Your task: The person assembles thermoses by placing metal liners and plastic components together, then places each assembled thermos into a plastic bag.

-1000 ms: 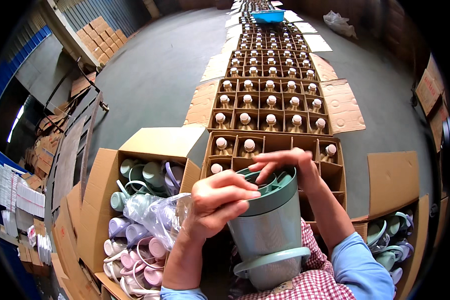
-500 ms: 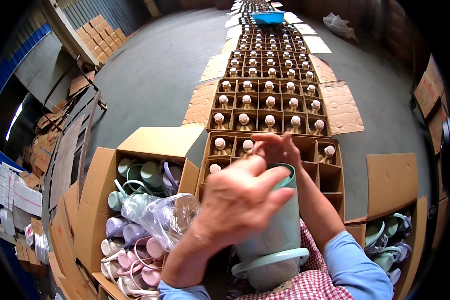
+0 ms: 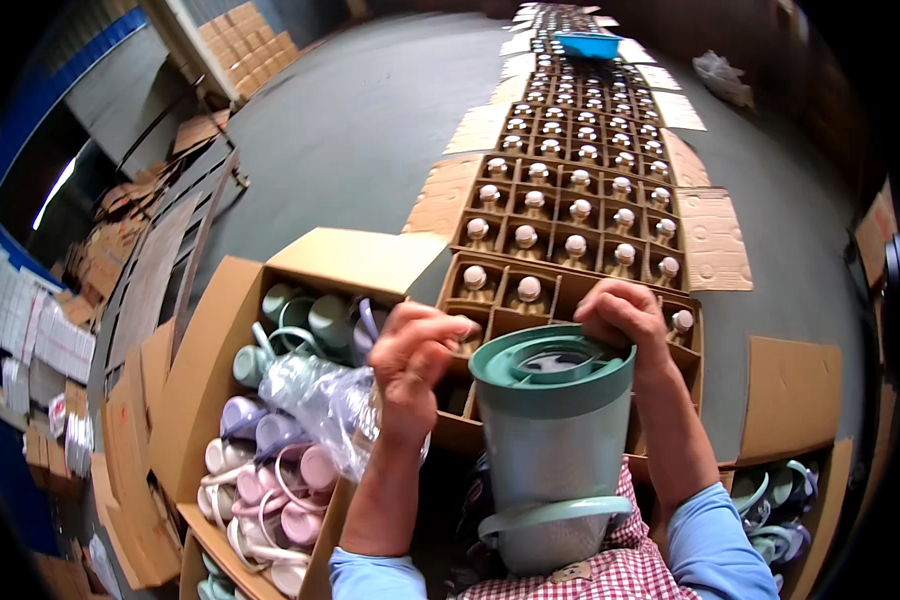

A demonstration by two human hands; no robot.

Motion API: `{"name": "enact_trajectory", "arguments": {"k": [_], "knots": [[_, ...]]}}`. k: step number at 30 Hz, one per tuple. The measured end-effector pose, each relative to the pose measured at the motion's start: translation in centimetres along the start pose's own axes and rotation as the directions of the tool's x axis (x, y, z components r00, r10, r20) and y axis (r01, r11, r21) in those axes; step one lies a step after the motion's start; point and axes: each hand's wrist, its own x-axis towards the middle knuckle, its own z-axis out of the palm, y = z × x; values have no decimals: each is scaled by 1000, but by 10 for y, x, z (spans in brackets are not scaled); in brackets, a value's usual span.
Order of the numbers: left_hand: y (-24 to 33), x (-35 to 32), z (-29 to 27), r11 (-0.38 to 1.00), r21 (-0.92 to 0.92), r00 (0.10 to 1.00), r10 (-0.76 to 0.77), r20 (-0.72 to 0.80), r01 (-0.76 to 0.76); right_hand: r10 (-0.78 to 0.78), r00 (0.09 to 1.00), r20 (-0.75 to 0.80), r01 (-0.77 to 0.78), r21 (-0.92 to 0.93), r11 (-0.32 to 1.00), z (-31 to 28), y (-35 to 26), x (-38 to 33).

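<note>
A tall, see-through pale green container (image 3: 555,455) stands upright in front of my body, a light green handle (image 3: 550,512) looping round its lower part. Its top is a darker green ring-shaped piece (image 3: 505,372) with a round opening, where something pale and dark shows. My right hand (image 3: 622,312) is closed at the far right rim; whatever its fingers pinch is hidden. To the left of the container, apart from it, my left hand (image 3: 410,365) is raised with fingers curled; I cannot make out anything in them. A crumpled clear plastic bag (image 3: 325,410) lies beside my left wrist.
On the left, an open carton (image 3: 205,370) holds green, purple, pink and cream cups with loop handles. Ahead run divided cartons of white-capped bottles (image 3: 576,245), with a blue basin (image 3: 588,45) far along them. Another carton (image 3: 828,500) of cups stands at right.
My left hand has moved away from the container, to the left. My right hand has closed at the rim. The green ring-shaped top now shows clearly. The view has shifted left.
</note>
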Motion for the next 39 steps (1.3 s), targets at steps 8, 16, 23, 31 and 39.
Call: {"name": "enact_trajectory", "arguments": {"k": [8, 16, 23, 31, 39], "knots": [[-12, -142, -78, 17, 956, 946, -154, -286, 292, -77, 997, -11, 78, 128, 989, -17, 21, 8], [-77, -142, -149, 242, 771, 802, -60, -594, 589, 309, 944, 119, -289, -157, 944, 7, 142, 62], [-32, -96, -63, 868, 260, 832, -260, -491, 424, 478, 842, 252, -284, -546, 788, 68, 193, 70], [-26, -80, -67, 488, 842, 948, 78, -307, 232, 450, 893, 15, -444, 190, 876, 10, 63, 28], [-103, -93, -16, 979, 2, 924, -190, -332, 202, -192, 493, 849, 827, -389, 405, 130, -20, -78]]}}
